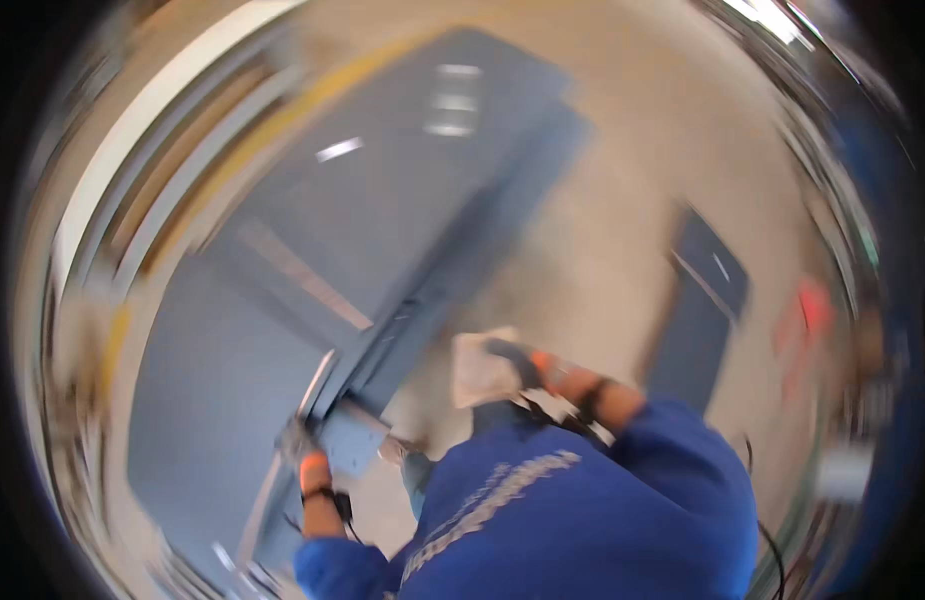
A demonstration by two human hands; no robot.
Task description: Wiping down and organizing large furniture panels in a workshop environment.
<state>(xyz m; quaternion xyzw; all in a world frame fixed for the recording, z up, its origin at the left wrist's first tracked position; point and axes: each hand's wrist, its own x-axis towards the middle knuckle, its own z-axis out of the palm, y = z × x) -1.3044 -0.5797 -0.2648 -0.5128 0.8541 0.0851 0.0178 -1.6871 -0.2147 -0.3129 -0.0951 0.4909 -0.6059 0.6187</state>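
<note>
Blue sweatshirt cloth (pixel 582 510) lies nearest the camera, filling the view at 6 o'clock, with pale lettering across it and a sleeve running to each forearm. Motion blur softens most outlines.

Just off centre, towards 5 o'clock, the right hand (pixel 519 362) wears a dark glove with an orange cuff; its grip looks closed on the right edge of a pale squarish pad (pixel 475 374), which sits just below the centre at 6 o'clock. Between 7 and 8 o'clock, the left hand (pixel 298 437), in a greyish glove with an orange cuff, is at the near edge of a large blue-grey panel (pixel 242 370); blur hides its fingers, so I cannot tell whether that grip is spread or pinching. A narrow bright strip (pixel 318 383) runs up from just beside that hand.

The panel stretches from 8 round to 12 o'clock, a pale fitting (pixel 452 100) near its far end. A smaller dark panel (pixel 697 300) lies at 3 o'clock on the tan floor (pixel 622 180), with a blurred red object (pixel 808 308) beyond it. Long pale rails (pixel 142 130) curve along 10 o'clock.
</note>
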